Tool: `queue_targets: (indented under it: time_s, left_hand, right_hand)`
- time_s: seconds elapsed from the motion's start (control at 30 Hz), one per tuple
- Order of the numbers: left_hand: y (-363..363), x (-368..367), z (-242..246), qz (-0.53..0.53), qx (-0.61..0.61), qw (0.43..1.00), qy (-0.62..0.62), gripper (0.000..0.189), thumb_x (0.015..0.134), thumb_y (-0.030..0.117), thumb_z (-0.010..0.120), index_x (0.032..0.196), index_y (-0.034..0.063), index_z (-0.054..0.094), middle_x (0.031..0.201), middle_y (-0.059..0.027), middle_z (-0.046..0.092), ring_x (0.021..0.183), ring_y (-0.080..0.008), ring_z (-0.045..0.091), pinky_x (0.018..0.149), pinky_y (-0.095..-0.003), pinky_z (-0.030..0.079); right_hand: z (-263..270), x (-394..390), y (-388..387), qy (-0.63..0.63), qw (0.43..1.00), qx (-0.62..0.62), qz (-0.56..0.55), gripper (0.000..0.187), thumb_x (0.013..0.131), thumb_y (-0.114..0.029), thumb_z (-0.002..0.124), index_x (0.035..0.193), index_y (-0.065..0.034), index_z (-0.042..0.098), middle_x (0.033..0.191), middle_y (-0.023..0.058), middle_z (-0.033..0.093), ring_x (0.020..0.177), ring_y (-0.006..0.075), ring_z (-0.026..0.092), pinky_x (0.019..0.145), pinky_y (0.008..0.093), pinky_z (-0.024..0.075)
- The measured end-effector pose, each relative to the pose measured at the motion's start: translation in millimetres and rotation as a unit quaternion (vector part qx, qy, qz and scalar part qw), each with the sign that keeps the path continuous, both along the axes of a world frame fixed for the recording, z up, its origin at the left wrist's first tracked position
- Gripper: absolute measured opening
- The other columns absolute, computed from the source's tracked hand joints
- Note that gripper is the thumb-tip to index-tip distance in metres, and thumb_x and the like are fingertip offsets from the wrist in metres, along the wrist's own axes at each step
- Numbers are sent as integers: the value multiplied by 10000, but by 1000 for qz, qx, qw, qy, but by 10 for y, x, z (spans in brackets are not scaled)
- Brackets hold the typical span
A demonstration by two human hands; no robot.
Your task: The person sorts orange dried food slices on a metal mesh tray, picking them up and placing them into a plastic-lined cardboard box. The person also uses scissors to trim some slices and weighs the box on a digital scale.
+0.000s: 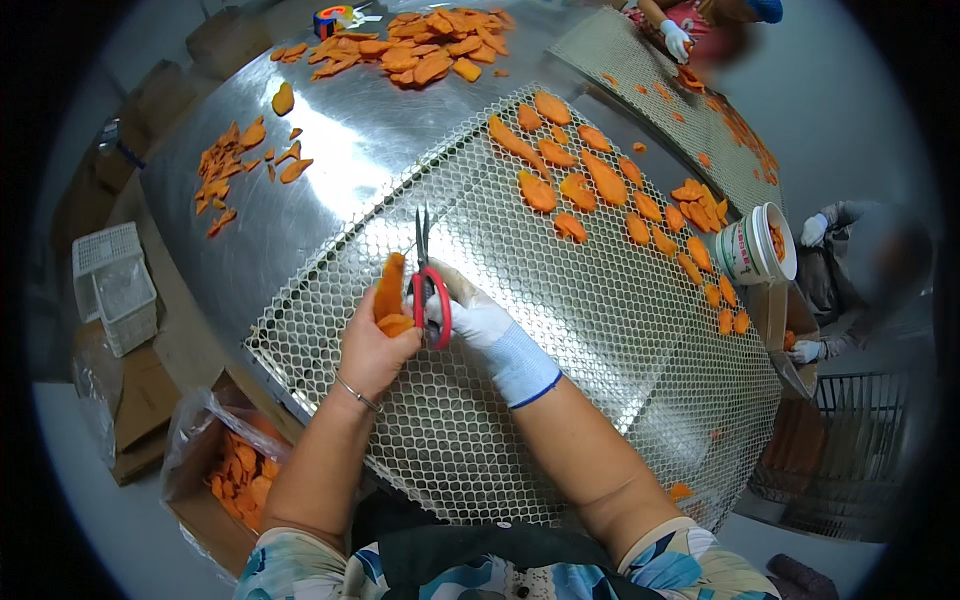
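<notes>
My bare left hand (pixel 375 349) grips a long dried orange slice (pixel 390 289), perhaps sweet potato or mango, with a shorter piece (pixel 395 324) by the thumb. Close beside it my right hand (pixel 469 307), in a white knit glove with a blue cuff, holds red-handled scissors (pixel 431 300). Their dark blades point away from me and look nearly closed, apart from the slice. Both hands are above a pale mesh drying rack (pixel 465 435) on a steel table. Several flat orange slices (pixel 604 178) lie spread over the far right part of the mesh.
A large slice pile (pixel 435 45) sits at the table's far side near a tape roll (pixel 334 19); small scraps (pixel 225 165) lie left. A slice-filled carton (pixel 240 472) stands at lower left. A white bucket (pixel 754 244) stands right. Two people work beyond, one at another mesh rack (pixel 652 97).
</notes>
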State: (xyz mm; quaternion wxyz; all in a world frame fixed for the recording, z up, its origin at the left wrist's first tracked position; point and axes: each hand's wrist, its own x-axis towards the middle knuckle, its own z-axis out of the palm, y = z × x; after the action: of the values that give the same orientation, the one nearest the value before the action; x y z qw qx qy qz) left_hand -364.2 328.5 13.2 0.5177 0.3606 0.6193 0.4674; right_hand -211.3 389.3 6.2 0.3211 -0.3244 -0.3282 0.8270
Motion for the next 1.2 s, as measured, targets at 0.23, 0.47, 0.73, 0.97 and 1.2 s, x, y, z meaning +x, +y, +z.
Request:
queue_targets:
  time_s: [0.23, 0.47, 0.73, 0.97, 1.2]
  left_hand:
    - [-179, -211, 161, -22, -4, 995, -97, 494, 783, 62, 735, 1194, 58, 461, 934, -36, 611, 776, -113, 605, 690, -245, 510]
    - [-270, -551, 221, 57, -17, 984, -169, 411, 834, 102, 701, 1129, 102, 415, 801, -30, 611, 554, -71, 511, 493, -208, 417]
    - [-375, -975, 93, 126, 6, 988, 90, 504, 777, 102, 753, 1168, 83, 435, 852, 18, 493, 661, -50, 491, 548, -195, 426]
    - [-485, -1115, 138, 85, -28, 990, 108, 528, 755, 100, 768, 1188, 57, 469, 937, 11, 502, 832, -87, 501, 745, -239, 447]
    - [-603, -1181, 154, 54, -66, 983, 163, 505, 726, 156, 757, 1152, 50, 506, 912, -36, 599, 837, -121, 574, 743, -277, 483]
  right_hand:
    - [-154, -94, -87, 132, 985, -108, 16, 623, 914, -424, 625, 1345, -24, 420, 1136, 139, 617, 987, 228, 658, 782, 282, 551]
    - [-227, -407, -83, 153, 973, -160, 60, 522, 908, -298, 667, 1293, -11, 463, 1040, 91, 628, 922, 181, 641, 734, 291, 542]
    - [-89, -680, 61, -24, 987, -119, 108, 281, 951, -263, 585, 1112, -40, 529, 824, 70, 603, 681, 132, 619, 594, 253, 557]
    - [-367, -866, 64, -24, 966, 45, 253, 643, 895, -398, 634, 1393, -75, 388, 1142, 142, 627, 997, 188, 607, 970, 349, 459]
    - [29, -1190, -57, -259, 846, 407, 227, 749, 760, -525, 685, 1315, -46, 533, 1160, 193, 622, 1082, 288, 618, 955, 339, 471]
